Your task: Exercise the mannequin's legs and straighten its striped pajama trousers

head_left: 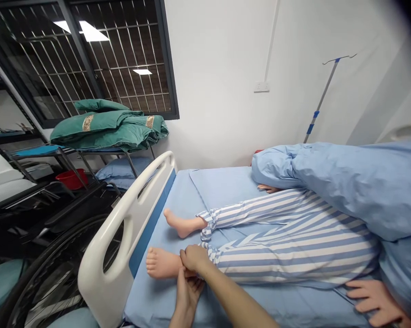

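Observation:
A manikin lies on the bed in blue-and-white striped trousers, its bare feet toward the footboard. My right hand is closed over the top of the ankle of the nearer foot, beside the trouser cuff. From below, my left hand cups the same ankle, palm up, with the thumb against its side and the fingers partly hidden under it. The farther foot rests on the sheet, apart from my hands. A blue quilt covers the manikin's upper body; one manikin hand shows at the lower right.
A white footboard stands at the left edge of the bed. Beyond it is a wheelchair. Folded green bedding lies on a rack under the barred window. A red basin sits below, and an IV pole rises behind the bed.

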Action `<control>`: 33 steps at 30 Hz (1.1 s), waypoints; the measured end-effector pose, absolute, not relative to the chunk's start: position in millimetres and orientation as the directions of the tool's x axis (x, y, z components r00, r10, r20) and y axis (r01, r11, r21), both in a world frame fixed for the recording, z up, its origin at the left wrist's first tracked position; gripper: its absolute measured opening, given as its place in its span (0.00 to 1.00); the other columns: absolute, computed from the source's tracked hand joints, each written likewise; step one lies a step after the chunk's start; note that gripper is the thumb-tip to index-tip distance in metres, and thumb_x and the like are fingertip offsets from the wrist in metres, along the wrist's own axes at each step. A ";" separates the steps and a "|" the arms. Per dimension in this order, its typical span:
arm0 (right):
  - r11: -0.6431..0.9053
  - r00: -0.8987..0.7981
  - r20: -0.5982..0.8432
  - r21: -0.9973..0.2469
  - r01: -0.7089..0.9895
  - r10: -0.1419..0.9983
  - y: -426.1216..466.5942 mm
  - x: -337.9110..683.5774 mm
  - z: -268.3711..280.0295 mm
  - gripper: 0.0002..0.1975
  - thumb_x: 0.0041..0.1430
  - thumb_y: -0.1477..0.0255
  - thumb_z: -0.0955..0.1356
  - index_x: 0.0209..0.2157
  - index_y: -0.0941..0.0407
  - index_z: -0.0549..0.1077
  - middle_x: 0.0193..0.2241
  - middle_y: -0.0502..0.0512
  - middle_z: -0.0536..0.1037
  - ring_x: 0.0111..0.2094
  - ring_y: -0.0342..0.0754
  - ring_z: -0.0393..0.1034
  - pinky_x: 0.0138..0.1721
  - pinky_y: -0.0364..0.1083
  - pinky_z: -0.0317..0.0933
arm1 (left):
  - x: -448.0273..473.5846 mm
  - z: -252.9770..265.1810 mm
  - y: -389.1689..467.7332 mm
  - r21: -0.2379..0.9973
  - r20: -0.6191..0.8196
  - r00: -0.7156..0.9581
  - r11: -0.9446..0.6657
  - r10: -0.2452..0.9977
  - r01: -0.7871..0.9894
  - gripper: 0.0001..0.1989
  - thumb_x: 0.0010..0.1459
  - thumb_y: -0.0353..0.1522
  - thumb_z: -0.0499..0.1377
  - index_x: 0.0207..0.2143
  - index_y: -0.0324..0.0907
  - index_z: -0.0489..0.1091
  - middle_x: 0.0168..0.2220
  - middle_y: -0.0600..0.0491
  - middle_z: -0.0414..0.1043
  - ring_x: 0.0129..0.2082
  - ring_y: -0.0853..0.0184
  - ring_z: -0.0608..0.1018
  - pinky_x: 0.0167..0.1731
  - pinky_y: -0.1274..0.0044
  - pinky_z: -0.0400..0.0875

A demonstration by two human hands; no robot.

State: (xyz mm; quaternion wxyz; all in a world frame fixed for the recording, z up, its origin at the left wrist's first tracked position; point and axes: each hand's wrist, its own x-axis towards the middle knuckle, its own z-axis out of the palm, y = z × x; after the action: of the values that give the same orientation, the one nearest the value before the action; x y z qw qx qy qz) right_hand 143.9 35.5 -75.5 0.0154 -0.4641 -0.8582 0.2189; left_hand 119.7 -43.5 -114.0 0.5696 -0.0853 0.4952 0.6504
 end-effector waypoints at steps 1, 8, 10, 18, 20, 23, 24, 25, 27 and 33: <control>0.490 -0.578 -0.159 -0.382 0.784 0.801 34.7 143.6 -75.9 0.26 0.59 0.65 0.51 0.38 0.62 0.74 0.38 0.68 0.75 0.41 0.58 0.70 0.39 0.55 0.62 | 117.8 -114.8 -44.0 0.582 -0.687 -0.360 0.182 0.631 -0.792 0.10 0.51 0.38 0.53 0.28 0.39 0.63 0.22 0.50 0.67 0.25 0.65 0.72 0.27 0.74 0.67; 0.509 -0.593 -0.178 -0.358 0.782 0.785 39.0 136.5 -82.5 0.25 0.59 0.67 0.51 0.38 0.62 0.74 0.37 0.68 0.75 0.40 0.56 0.70 0.39 0.54 0.62 | 114.6 -116.9 -48.5 0.634 -0.710 -0.494 0.150 0.502 -0.758 0.06 0.44 0.29 0.58 0.28 0.40 0.65 0.28 0.52 0.68 0.26 0.71 0.70 0.28 0.79 0.65; 0.486 -0.566 -0.186 -0.346 0.803 0.803 43.2 133.3 -85.7 0.23 0.58 0.67 0.52 0.38 0.62 0.74 0.37 0.69 0.75 0.40 0.56 0.70 0.38 0.54 0.63 | 117.7 -113.2 -44.9 0.536 -0.741 -0.405 0.109 0.536 -0.837 0.04 0.45 0.29 0.56 0.26 0.40 0.63 0.23 0.54 0.65 0.24 0.71 0.69 0.27 0.78 0.65; 0.511 -0.580 -0.188 -0.315 0.800 0.793 54.8 129.6 -92.0 0.20 0.57 0.68 0.56 0.36 0.62 0.74 0.35 0.68 0.75 0.38 0.54 0.71 0.35 0.49 0.63 | 119.2 -104.3 -23.7 0.417 -0.813 -0.282 0.172 0.510 -0.892 0.20 0.46 0.49 0.53 0.31 0.41 0.64 0.22 0.53 0.62 0.20 0.69 0.67 0.22 0.75 0.64; 0.533 -0.592 -0.163 -0.298 0.792 0.789 53.7 131.1 -90.4 0.19 0.57 0.68 0.56 0.36 0.61 0.75 0.35 0.67 0.76 0.37 0.54 0.71 0.34 0.49 0.63 | 118.2 -105.5 -23.5 0.435 -0.820 -0.280 0.227 0.499 -0.871 0.26 0.43 0.54 0.54 0.33 0.41 0.65 0.27 0.51 0.66 0.24 0.67 0.70 0.25 0.75 0.65; 0.564 -0.603 -0.092 -0.266 0.782 0.793 47.5 135.1 -85.7 0.17 0.57 0.69 0.57 0.34 0.60 0.75 0.33 0.66 0.76 0.35 0.54 0.71 0.32 0.48 0.63 | 117.1 -110.4 -28.2 0.480 -0.793 -0.282 0.268 0.540 -0.836 0.29 0.42 0.55 0.54 0.36 0.40 0.66 0.34 0.47 0.69 0.31 0.63 0.72 0.29 0.74 0.67; 0.575 -0.608 -0.070 -0.255 0.777 0.791 44.2 137.0 -84.1 0.17 0.57 0.70 0.57 0.34 0.60 0.75 0.32 0.66 0.76 0.35 0.55 0.71 0.31 0.48 0.63 | 117.3 -112.7 -30.8 0.501 -0.770 -0.287 0.261 0.569 -0.825 0.29 0.42 0.54 0.55 0.35 0.40 0.66 0.35 0.46 0.69 0.33 0.62 0.73 0.30 0.74 0.68; 0.589 -0.617 -0.050 -0.245 0.770 0.786 40.2 139.4 -82.8 0.16 0.57 0.71 0.57 0.34 0.60 0.75 0.31 0.65 0.76 0.34 0.55 0.71 0.31 0.49 0.62 | 117.9 -115.3 -33.9 0.526 -0.745 -0.301 0.245 0.596 -0.815 0.27 0.42 0.53 0.56 0.34 0.39 0.66 0.36 0.45 0.70 0.34 0.62 0.73 0.30 0.74 0.68; 0.624 -0.641 -0.006 -0.221 0.750 0.768 31.0 145.1 -81.5 0.15 0.56 0.71 0.58 0.34 0.59 0.74 0.30 0.64 0.76 0.33 0.55 0.71 0.29 0.48 0.62 | 120.1 -119.6 -40.5 0.576 -0.695 -0.350 0.196 0.627 -0.793 0.24 0.44 0.50 0.57 0.33 0.39 0.65 0.36 0.44 0.70 0.35 0.62 0.74 0.30 0.74 0.68; 0.637 -0.624 0.128 -0.176 0.751 0.771 5.1 161.3 -80.6 0.17 0.60 0.69 0.55 0.35 0.59 0.71 0.29 0.62 0.76 0.33 0.53 0.71 0.35 0.53 0.60 | 119.6 -110.4 -51.7 0.574 -0.718 -0.359 0.214 0.597 -0.791 0.20 0.45 0.46 0.59 0.34 0.41 0.66 0.35 0.46 0.71 0.35 0.61 0.74 0.33 0.73 0.68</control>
State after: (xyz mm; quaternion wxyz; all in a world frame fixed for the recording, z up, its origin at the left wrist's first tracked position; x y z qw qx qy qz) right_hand 161.3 5.1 -80.6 0.0958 -0.4230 -0.8995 0.0528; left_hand 119.6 -51.7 -110.4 0.5590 -0.0894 0.5427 0.6205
